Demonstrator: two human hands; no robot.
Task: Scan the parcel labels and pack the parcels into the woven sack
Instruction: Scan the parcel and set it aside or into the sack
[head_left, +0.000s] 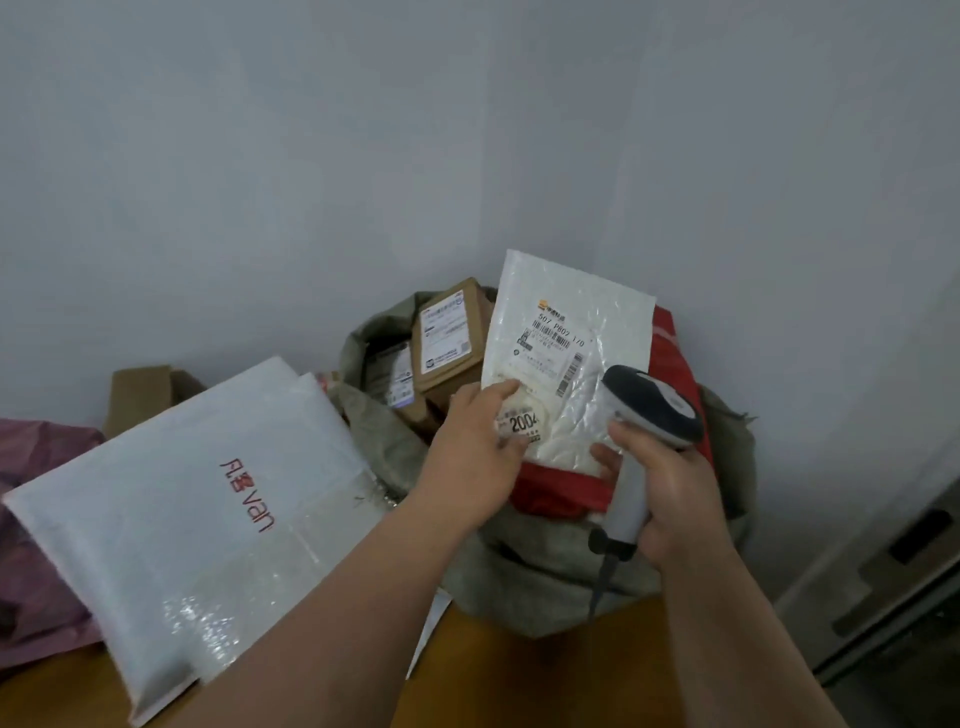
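Note:
My left hand (475, 447) pinches the lower edge of a clear plastic parcel (563, 353) with a white label, holding it upright above the grey-green woven sack (545, 577). My right hand (662, 488) grips a grey and black barcode scanner (649, 410), its head lying against the parcel's lower right. Inside the sack I see brown cardboard boxes (449, 335) with labels and a red parcel (561, 488) under the clear one.
A large white bubble mailer (192, 499) with red lettering lies on the wooden table (509, 675) to the left, over a pink bag (31, 519). A brown carton (140, 389) stands behind it. Grey walls meet in a corner behind the sack.

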